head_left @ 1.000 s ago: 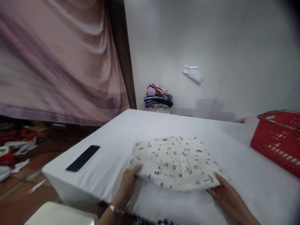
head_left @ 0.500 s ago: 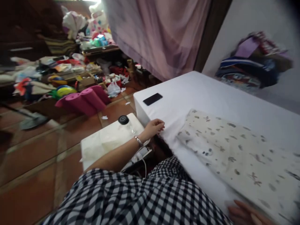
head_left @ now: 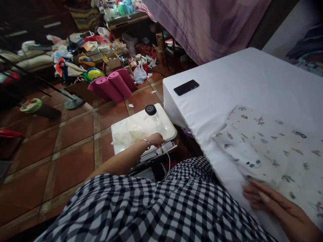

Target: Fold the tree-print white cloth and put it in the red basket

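My left hand (head_left: 155, 139) is over the front edge of a small white side table (head_left: 165, 131), by an open drawer-like space (head_left: 151, 154) with pale items and a white cable (head_left: 168, 163). Its fingers point down and are too small and hidden to read. My right hand (head_left: 277, 203) rests at the near edge of a pale cloth with small printed leaves and figures (head_left: 275, 151). Its fingers are stretched out with the thumb apart, touching the fabric. The printed cloth lies spread on a white-covered table (head_left: 217, 80).
A black phone (head_left: 186, 87) lies at the white table's far left corner. On the side table stands a clear bottle with a black lid (head_left: 150, 109), beside crumpled translucent plastic (head_left: 128, 131). Pink rolled mats (head_left: 116, 84), boxes and bags crowd the floor beyond. A purple curtain (head_left: 209, 27) hangs behind.
My left hand has moved from the white table's edge down to the side table. My right hand has come further into view along the cloth's edge. The view has tilted down and left.
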Demonstrator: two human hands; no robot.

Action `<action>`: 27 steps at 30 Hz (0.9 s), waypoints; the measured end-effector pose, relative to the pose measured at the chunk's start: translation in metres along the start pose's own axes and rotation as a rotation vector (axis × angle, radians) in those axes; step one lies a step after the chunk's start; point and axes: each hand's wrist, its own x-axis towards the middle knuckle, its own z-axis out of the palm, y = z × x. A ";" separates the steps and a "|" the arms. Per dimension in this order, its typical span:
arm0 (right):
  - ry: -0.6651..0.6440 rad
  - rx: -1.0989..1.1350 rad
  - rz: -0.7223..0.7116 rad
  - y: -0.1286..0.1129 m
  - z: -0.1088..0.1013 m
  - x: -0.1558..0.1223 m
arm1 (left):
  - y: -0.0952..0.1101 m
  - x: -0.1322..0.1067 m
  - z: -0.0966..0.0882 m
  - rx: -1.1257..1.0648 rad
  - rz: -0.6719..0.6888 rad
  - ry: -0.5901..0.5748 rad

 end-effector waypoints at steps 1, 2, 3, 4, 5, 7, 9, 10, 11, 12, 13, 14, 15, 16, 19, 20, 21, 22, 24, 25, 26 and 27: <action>-0.052 0.032 0.034 -0.001 0.001 0.003 | -0.007 0.004 0.006 0.101 -0.073 -0.039; -0.090 0.065 0.064 -0.001 0.002 0.006 | -0.013 0.009 0.012 0.190 -0.128 -0.064; -0.105 0.091 0.083 -0.002 0.003 0.007 | -0.018 0.014 0.019 0.262 -0.167 -0.078; -0.094 0.102 0.089 -0.002 0.003 0.008 | -0.022 0.020 0.026 0.315 -0.189 -0.079; -0.088 0.110 0.093 -0.002 0.003 0.008 | -0.025 0.025 0.032 0.354 -0.201 -0.074; -0.081 0.118 0.091 -0.002 0.003 0.006 | -0.030 0.035 0.044 0.423 -0.212 -0.066; -0.074 0.114 0.083 -0.003 0.004 0.003 | -0.033 0.042 0.052 0.495 -0.214 -0.045; -0.070 0.110 0.071 -0.004 0.004 0.002 | -0.034 0.045 0.056 0.525 -0.210 -0.027; -0.068 0.105 0.057 -0.005 0.004 0.001 | -0.035 0.047 0.058 0.548 -0.208 -0.007; -0.066 0.100 0.045 -0.005 0.005 0.001 | -0.035 0.048 0.060 0.563 -0.203 0.014; -0.068 0.095 0.036 -0.006 0.005 0.001 | -0.036 0.050 0.062 0.571 -0.198 0.030; -0.071 0.092 0.028 -0.006 0.005 0.001 | -0.037 0.050 0.063 0.575 -0.193 0.038; -0.075 0.091 0.022 -0.006 0.005 0.001 | -0.037 0.051 0.064 0.579 -0.189 0.045; -0.076 0.092 0.018 -0.005 0.005 0.002 | -0.038 0.052 0.066 0.582 -0.185 0.052; -0.073 0.098 -0.001 -0.004 0.005 0.002 | -0.040 0.054 0.069 0.581 -0.172 0.065; -0.071 0.100 -0.008 -0.004 0.005 0.002 | -0.040 0.055 0.069 0.576 -0.168 0.068; -0.070 0.102 -0.015 -0.004 0.005 0.001 | -0.042 0.056 0.069 0.568 -0.165 0.071; -0.072 0.106 -0.020 -0.004 0.005 0.001 | -0.043 0.056 0.069 0.557 -0.161 0.074; -0.070 0.104 -0.027 -0.005 0.005 0.000 | -0.046 0.057 0.068 0.520 -0.145 0.080; -0.068 0.097 -0.030 -0.005 0.005 -0.001 | -0.047 0.056 0.068 0.493 -0.129 0.084; -0.064 0.087 -0.033 -0.006 0.005 -0.001 | -0.048 0.056 0.068 0.456 -0.100 0.086; -0.061 0.076 -0.037 -0.006 0.006 -0.001 | -0.049 0.055 0.068 0.397 -0.051 0.091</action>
